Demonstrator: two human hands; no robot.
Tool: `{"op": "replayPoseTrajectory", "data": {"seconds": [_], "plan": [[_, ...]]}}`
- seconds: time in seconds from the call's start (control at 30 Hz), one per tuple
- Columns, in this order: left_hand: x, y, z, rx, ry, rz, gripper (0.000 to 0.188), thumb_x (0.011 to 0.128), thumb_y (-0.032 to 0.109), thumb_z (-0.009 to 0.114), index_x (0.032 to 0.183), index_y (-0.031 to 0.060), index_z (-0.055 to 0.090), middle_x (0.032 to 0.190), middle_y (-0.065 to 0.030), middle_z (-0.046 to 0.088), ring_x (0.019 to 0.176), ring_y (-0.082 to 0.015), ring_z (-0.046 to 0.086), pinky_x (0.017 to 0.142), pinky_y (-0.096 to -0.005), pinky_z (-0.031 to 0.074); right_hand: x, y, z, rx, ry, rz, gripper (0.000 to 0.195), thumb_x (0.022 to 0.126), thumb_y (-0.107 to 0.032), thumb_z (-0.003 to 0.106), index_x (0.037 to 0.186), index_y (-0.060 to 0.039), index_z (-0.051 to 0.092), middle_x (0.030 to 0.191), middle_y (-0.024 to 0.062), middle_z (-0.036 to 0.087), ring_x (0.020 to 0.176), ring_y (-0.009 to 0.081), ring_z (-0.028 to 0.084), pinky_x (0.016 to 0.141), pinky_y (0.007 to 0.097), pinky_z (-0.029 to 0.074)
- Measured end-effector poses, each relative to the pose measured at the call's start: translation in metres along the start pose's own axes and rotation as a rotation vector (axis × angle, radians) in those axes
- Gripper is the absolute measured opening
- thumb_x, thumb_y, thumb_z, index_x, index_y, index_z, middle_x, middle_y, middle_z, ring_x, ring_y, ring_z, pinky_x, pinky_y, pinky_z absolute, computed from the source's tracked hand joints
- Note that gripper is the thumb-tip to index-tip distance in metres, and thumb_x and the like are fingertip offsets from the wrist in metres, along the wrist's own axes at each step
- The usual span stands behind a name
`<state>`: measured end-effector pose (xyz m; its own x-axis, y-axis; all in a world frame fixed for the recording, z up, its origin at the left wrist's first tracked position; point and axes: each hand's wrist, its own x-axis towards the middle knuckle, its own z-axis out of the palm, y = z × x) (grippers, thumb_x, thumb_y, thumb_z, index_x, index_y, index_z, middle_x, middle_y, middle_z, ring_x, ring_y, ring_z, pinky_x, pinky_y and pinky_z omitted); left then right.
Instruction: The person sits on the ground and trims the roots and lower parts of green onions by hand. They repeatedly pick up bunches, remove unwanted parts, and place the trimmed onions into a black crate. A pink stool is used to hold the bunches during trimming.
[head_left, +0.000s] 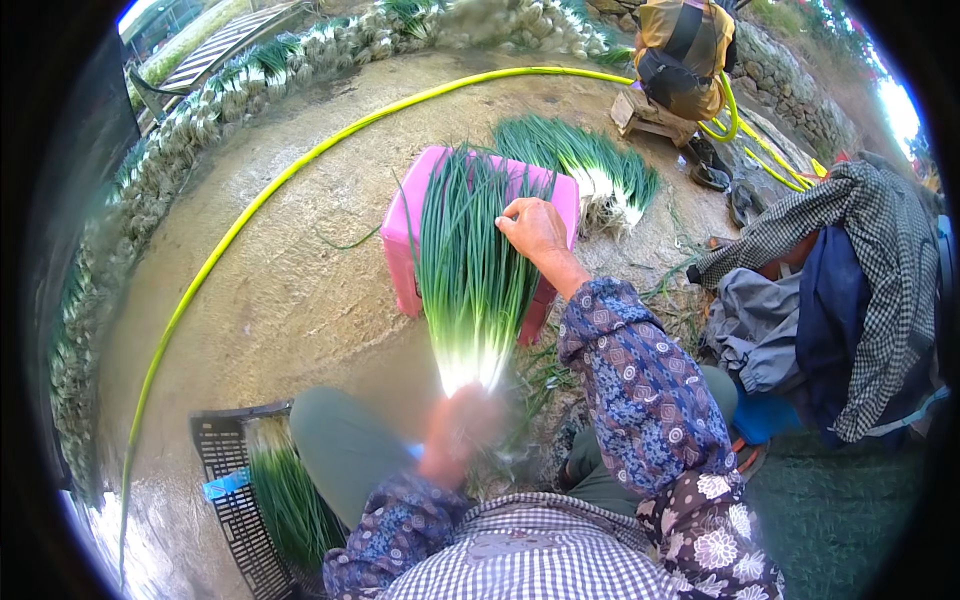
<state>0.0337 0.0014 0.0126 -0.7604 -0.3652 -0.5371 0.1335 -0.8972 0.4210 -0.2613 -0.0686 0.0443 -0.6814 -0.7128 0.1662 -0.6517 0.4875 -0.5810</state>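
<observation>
A bunch of spring onions (474, 277) lies with its green leaves across a pink plastic stool (403, 217), white ends towards me. My left hand (457, 427), blurred by a smear in the view, grips the bunch around its white root end. Over the right side of the leaves is my right hand (534, 229), fingers curled and thumb against the forefinger; no leaf shows plainly between them. Beyond the stool, a pile of spring onions (600, 176) rests on the wet concrete. Beside my left knee, a black plastic crate (225, 450) holds more spring onions (289, 495).
A yellow hose (300, 161) curves over the concrete. Many spring onion bunches (247, 86) line the left and far edges. One person (679, 64) is by a low wooden stool (649, 116); another person (847, 300) is close on my right. Sandals (709, 174) lie between them.
</observation>
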Motion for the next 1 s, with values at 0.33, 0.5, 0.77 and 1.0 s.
{"op": "replayPoseTrajectory", "data": {"seconds": [0.33, 0.5, 0.77, 1.0], "plan": [[0.007, -0.007, -0.006, 0.018, 0.011, 0.044, 0.03, 0.094, 0.025, 0.055, 0.113, 0.0018, 0.051, 0.074, -0.008, 0.058, 0.05, -0.0062, 0.043, 0.042, -0.0172, 0.031, 0.025, 0.031, 0.009, 0.461, -0.215, 0.192, 0.013, 0.078, -0.018, 0.074, 0.076, -0.0053, 0.075, 0.058, 0.0021, 0.062, 0.047, 0.0084, 0.053, 0.044, 0.0246, 0.038], [0.003, -0.004, -0.003, 0.018, 0.085, 0.048, 0.03, 0.094, 0.023, 0.056, 0.114, 0.0007, 0.051, 0.074, -0.009, 0.057, 0.05, -0.0068, 0.043, 0.041, -0.017, 0.031, 0.013, 0.023, 0.0, 0.639, -0.194, 0.295, 0.01, 0.074, -0.017, 0.075, 0.076, -0.0074, 0.075, 0.062, 0.0014, 0.068, 0.053, 0.0103, 0.061, 0.049, 0.0262, 0.046], [-0.002, -0.002, -0.003, 0.002, 0.113, 0.057, 0.027, 0.093, 0.019, 0.057, 0.113, 0.0007, 0.051, 0.073, -0.009, 0.057, 0.049, -0.0067, 0.043, 0.041, -0.017, 0.031, -0.023, 0.122, -0.055, -0.1, 0.497, -0.036, 0.011, 0.081, -0.017, 0.066, 0.075, -0.0087, 0.066, 0.068, 0.0132, 0.067, 0.062, 0.0296, 0.067, 0.061, 0.0375, 0.055], [0.003, -0.004, -0.003, -0.005, 0.023, 0.042, 0.028, 0.095, 0.023, 0.056, 0.11, 0.0006, 0.052, 0.072, -0.0092, 0.057, 0.047, -0.0068, 0.042, 0.039, -0.0172, 0.03, -0.05, 0.151, -0.08, -0.476, 0.238, -0.136, 0.013, 0.081, -0.013, 0.066, 0.092, -0.0068, 0.068, 0.093, 0.0144, 0.066, 0.085, 0.0304, 0.066, 0.076, 0.0413, 0.053]]}}
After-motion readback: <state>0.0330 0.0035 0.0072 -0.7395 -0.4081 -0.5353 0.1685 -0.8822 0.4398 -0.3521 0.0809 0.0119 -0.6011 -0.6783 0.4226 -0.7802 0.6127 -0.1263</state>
